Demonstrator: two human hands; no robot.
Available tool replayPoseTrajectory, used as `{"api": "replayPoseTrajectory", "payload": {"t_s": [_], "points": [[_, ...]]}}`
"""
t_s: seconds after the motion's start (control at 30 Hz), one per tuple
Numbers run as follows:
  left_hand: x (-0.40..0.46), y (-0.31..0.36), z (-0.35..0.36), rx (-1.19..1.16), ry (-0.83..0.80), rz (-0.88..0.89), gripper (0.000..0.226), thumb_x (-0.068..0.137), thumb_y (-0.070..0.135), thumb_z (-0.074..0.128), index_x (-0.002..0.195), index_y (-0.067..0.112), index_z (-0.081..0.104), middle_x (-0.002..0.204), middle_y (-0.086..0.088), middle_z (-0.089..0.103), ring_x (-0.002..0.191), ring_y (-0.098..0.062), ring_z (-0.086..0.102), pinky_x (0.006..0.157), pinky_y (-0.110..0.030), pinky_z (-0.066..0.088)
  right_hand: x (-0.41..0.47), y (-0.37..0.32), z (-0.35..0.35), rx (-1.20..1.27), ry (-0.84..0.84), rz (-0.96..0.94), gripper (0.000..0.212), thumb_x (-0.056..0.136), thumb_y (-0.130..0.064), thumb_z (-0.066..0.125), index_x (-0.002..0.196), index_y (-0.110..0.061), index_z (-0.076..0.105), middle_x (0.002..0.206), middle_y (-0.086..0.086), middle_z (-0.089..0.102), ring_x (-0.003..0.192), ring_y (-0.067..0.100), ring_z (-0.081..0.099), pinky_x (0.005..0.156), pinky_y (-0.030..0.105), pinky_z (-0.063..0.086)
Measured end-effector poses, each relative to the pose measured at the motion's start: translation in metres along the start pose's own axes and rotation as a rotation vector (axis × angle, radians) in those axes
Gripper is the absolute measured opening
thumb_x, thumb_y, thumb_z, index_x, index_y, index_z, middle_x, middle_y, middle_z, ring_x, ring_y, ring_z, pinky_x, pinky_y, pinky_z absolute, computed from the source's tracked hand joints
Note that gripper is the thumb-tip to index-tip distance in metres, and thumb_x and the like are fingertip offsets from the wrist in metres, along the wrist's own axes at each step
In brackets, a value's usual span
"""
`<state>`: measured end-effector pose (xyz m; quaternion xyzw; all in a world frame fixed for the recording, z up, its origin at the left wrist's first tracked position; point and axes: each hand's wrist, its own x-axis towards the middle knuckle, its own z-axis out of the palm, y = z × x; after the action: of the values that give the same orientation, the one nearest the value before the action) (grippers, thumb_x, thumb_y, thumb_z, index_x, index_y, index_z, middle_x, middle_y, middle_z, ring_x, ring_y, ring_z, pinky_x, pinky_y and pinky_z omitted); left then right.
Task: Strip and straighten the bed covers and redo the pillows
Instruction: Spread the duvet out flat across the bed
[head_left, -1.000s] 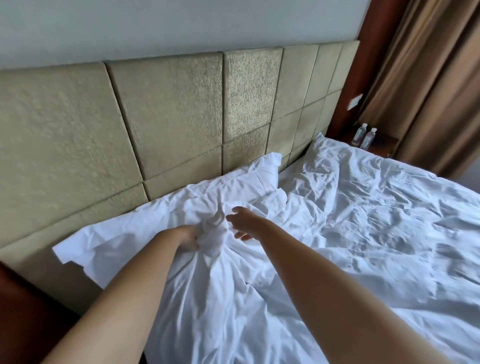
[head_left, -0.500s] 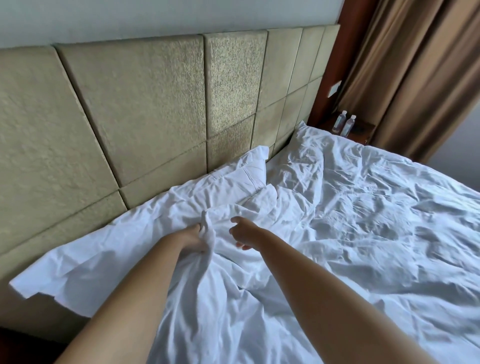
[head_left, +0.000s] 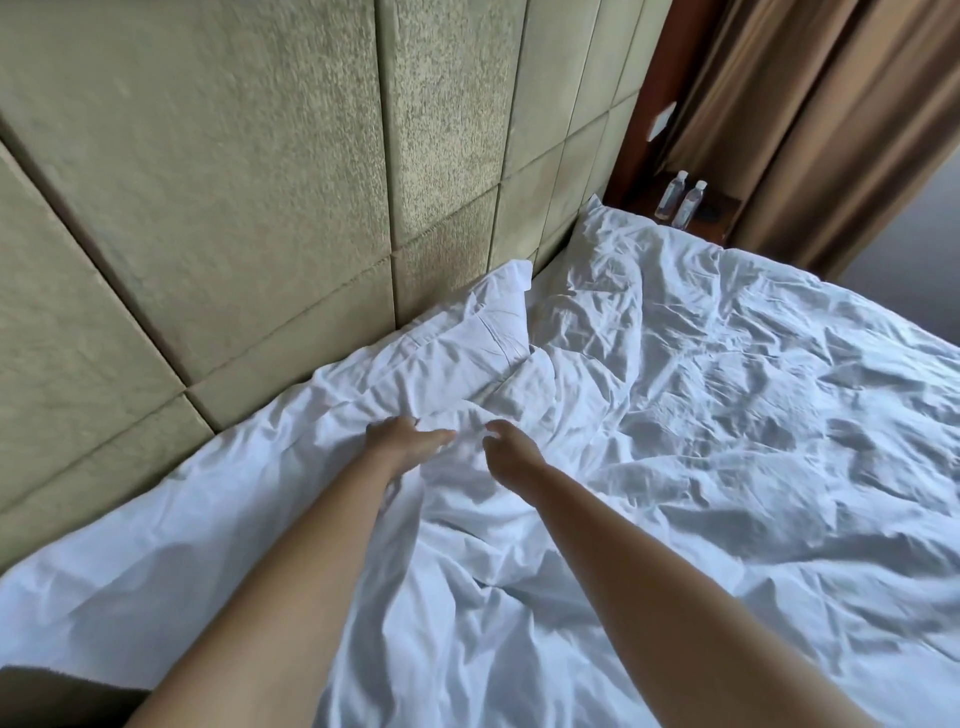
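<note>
Two hands (head_left: 402, 444), two pillows (head_left: 467, 332), two water bottles (head_left: 675, 200), one duvet (head_left: 727, 415)

A single head-worn camera looks forward and steeply down from beside the bed, close over it. The padded headboard (head_left: 249, 197) fills the upper left of the frame, tilted; white bedding (head_left: 727, 441) spreads across the right and bottom. Both forearms enter from the bottom edge. Curtains (head_left: 831, 104) occupy the upper right.

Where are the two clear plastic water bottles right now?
The two clear plastic water bottles stand side by side at the head view's upper right, on the dark wooden nightstand between the bed's far corner and the brown curtain.
</note>
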<state>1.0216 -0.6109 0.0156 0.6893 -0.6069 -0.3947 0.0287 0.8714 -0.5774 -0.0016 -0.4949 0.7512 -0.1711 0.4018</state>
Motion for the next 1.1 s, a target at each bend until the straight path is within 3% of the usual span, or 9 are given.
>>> {"api": "replayPoseTrajectory", "payload": {"t_s": [0.13,0.27,0.33,0.47,0.63,0.73,0.83,0.93,1.1], "points": [[0.012,0.010,0.006,0.025,-0.086,0.034,0.100,0.069,0.055,0.068,0.147,0.007,0.028,0.149,-0.012,0.034,0.129,-0.028,0.045,0.100,-0.033,0.042,0.015,0.004,-0.010,0.014,0.099,0.013,0.038,0.101,-0.025,0.032,0.132,-0.007,0.045,0.131,0.015,0.053,0.122,0.031,0.050,0.094,0.031,0.040],[0.018,0.020,0.013,0.065,-0.362,0.045,0.063,0.066,0.015,0.079,0.123,0.006,0.052,0.100,-0.012,0.059,0.070,-0.024,0.058,0.058,-0.033,0.047,0.029,0.001,-0.016,0.080,0.176,0.046,0.056,0.098,-0.041,0.038,0.144,-0.011,0.030,0.140,0.017,0.040,0.122,0.034,0.049,0.101,0.040,0.042],[0.014,0.032,0.025,0.186,-0.456,0.130,0.049,0.068,0.005,0.077,0.113,0.003,0.058,0.090,-0.013,0.061,0.072,-0.025,0.058,0.061,-0.036,0.047,0.037,-0.001,-0.018,0.045,0.140,0.099,0.063,0.096,-0.047,0.043,0.145,-0.009,0.028,0.142,0.018,0.037,0.127,0.034,0.044,0.102,0.038,0.039],[0.000,0.061,0.052,0.400,-0.626,0.307,0.060,0.078,0.009,0.075,0.132,0.003,0.049,0.106,-0.007,0.055,0.094,-0.019,0.055,0.080,-0.031,0.048,0.052,0.008,-0.018,-0.045,0.036,0.266,0.094,0.083,-0.058,0.060,0.148,-0.006,0.017,0.144,0.019,0.033,0.131,0.034,0.040,0.106,0.041,0.038],[-0.009,0.067,0.055,0.431,-0.859,0.354,0.042,0.079,-0.005,0.072,0.117,-0.006,0.057,0.092,-0.005,0.056,0.070,-0.011,0.052,0.051,-0.005,0.043,0.061,0.037,-0.027,-0.388,-0.005,0.355,0.102,0.085,-0.026,0.066,0.150,-0.004,-0.010,0.147,0.022,0.026,0.136,0.033,0.032,0.103,0.040,0.039],[-0.011,0.067,0.049,0.395,-0.872,0.388,0.045,0.074,-0.007,0.075,0.116,-0.008,0.060,0.100,-0.005,0.059,0.074,-0.010,0.055,0.051,-0.003,0.044,0.062,0.045,-0.034,-0.342,0.021,0.387,0.078,0.087,-0.013,0.059,0.148,-0.002,0.011,0.142,0.017,0.041,0.131,0.031,0.042,0.099,0.037,0.041],[-0.005,0.069,0.043,0.353,-0.846,0.344,0.033,0.072,-0.005,0.076,0.103,0.003,0.066,0.080,0.003,0.063,0.062,-0.004,0.056,0.052,-0.013,0.047,0.064,0.042,-0.049,-0.160,0.110,0.388,0.049,0.086,-0.011,0.058,0.131,-0.003,0.039,0.130,0.015,0.052,0.122,0.031,0.051,0.096,0.034,0.044],[0.001,0.066,0.034,0.254,-0.789,0.293,0.024,0.071,-0.011,0.072,0.085,0.008,0.066,0.058,0.011,0.063,0.050,0.000,0.058,0.047,-0.015,0.049,0.065,0.044,-0.059,0.116,0.231,0.428,0.042,0.084,-0.011,0.058,0.124,-0.001,0.047,0.123,0.018,0.056,0.114,0.035,0.057,0.094,0.038,0.049],[0.006,0.059,0.007,0.020,-0.553,0.290,0.033,0.053,-0.006,0.059,0.072,0.020,0.053,0.073,0.004,0.054,0.067,-0.012,0.050,0.052,-0.022,0.039,0.049,0.041,-0.076,0.625,0.375,0.534,0.038,0.090,-0.015,0.058,0.122,0.005,0.053,0.118,0.019,0.059,0.109,0.036,0.059,0.083,0.035,0.047]]}}
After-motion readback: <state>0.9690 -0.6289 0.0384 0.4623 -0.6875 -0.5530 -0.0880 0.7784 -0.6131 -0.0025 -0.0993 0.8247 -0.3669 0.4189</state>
